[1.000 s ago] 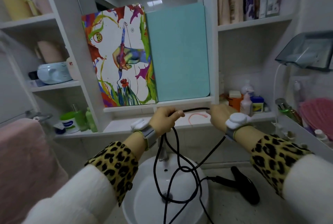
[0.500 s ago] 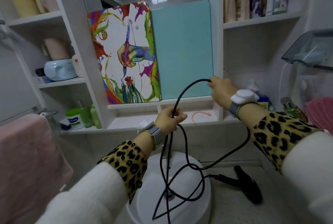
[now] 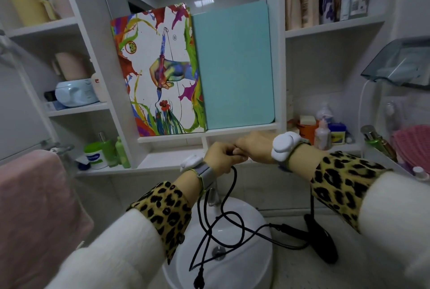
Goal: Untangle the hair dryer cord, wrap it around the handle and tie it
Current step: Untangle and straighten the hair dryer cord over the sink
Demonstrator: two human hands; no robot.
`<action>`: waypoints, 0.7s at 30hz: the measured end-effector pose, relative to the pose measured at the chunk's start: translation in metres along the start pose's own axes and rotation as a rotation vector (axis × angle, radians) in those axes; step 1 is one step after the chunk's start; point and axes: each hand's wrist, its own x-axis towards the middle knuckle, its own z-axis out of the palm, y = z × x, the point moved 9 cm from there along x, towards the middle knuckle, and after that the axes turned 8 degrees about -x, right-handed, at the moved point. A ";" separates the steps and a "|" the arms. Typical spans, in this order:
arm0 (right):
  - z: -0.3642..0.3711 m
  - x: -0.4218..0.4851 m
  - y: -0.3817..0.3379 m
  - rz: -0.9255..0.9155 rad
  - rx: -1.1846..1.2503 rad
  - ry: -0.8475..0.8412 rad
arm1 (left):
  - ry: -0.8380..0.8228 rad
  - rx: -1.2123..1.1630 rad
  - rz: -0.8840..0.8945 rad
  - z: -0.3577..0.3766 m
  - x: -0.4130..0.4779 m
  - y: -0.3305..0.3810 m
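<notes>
A black hair dryer (image 3: 322, 241) lies on the counter to the right of the basin. Its black cord (image 3: 229, 216) rises from the handle in tangled loops over the basin, up to my hands. The plug (image 3: 199, 280) dangles low at the basin's front edge. My left hand (image 3: 221, 157) and my right hand (image 3: 252, 148) touch each other above the tap, both pinched on the cord's top. One strand also drops from under my right wrist toward the dryer.
A white round basin (image 3: 256, 263) with a tap sits below my hands. Behind them a shelf carries a colourful painted board (image 3: 158, 72) and a teal board (image 3: 235, 67). Bottles and jars (image 3: 325, 132) stand at right, a pink towel (image 3: 35, 207) hangs at left.
My right hand has come down and left from its raised spot and now meets my left hand. The high arch of cord between them has collapsed into hanging loops.
</notes>
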 end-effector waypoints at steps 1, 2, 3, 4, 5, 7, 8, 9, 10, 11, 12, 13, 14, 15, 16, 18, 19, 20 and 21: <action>0.001 -0.001 0.002 0.001 0.034 0.031 | -0.010 -0.033 0.012 -0.001 -0.001 0.000; 0.000 -0.001 0.006 0.002 0.063 0.068 | -0.014 -0.058 0.023 -0.002 -0.002 0.002; -0.002 -0.001 0.008 -0.012 0.069 0.108 | -0.016 -0.063 0.025 -0.004 -0.004 0.004; -0.003 -0.001 0.015 -0.014 0.059 0.147 | -0.011 -0.057 0.021 -0.007 -0.006 0.003; -0.008 -0.003 0.031 0.036 0.050 0.206 | -0.005 -0.049 0.007 -0.010 -0.006 0.002; -0.019 -0.014 0.078 0.219 0.110 0.357 | 0.032 -0.090 -0.043 -0.025 -0.009 -0.007; -0.019 -0.022 0.102 0.307 0.151 0.394 | 0.049 -0.132 -0.061 -0.032 -0.011 -0.010; -0.016 -0.028 0.119 0.367 0.188 0.385 | 0.063 -0.166 -0.072 -0.038 -0.012 -0.012; -0.012 -0.030 0.125 0.397 0.198 0.342 | 0.069 -0.184 -0.078 -0.042 -0.012 -0.012; -0.009 -0.028 0.120 0.387 0.174 0.290 | 0.069 -0.184 -0.073 -0.042 -0.011 -0.011; -0.009 -0.022 0.103 0.332 0.142 0.248 | 0.064 -0.175 -0.065 -0.039 -0.009 -0.007; -0.010 -0.015 0.078 0.244 0.112 0.222 | 0.059 -0.153 -0.054 -0.033 -0.006 -0.003; -0.011 -0.007 0.053 0.154 0.091 0.200 | 0.057 -0.118 -0.037 -0.027 -0.004 0.003; -0.010 -0.001 0.032 0.074 0.099 0.184 | 0.061 -0.075 -0.013 -0.023 -0.001 0.008; -0.011 0.002 0.017 0.021 0.115 0.178 | 0.069 -0.039 0.011 -0.019 0.000 0.013; -0.017 -0.001 0.017 0.028 0.140 0.235 | 0.076 -0.045 0.022 -0.018 0.001 0.015; -0.024 -0.005 0.028 0.083 0.161 0.297 | 0.074 -0.075 0.006 -0.020 0.002 0.011; -0.032 -0.012 0.044 0.161 0.183 0.374 | 0.075 -0.096 -0.014 -0.024 0.001 0.006; -0.041 -0.021 0.065 0.265 0.231 0.455 | 0.078 -0.105 -0.031 -0.030 0.000 0.000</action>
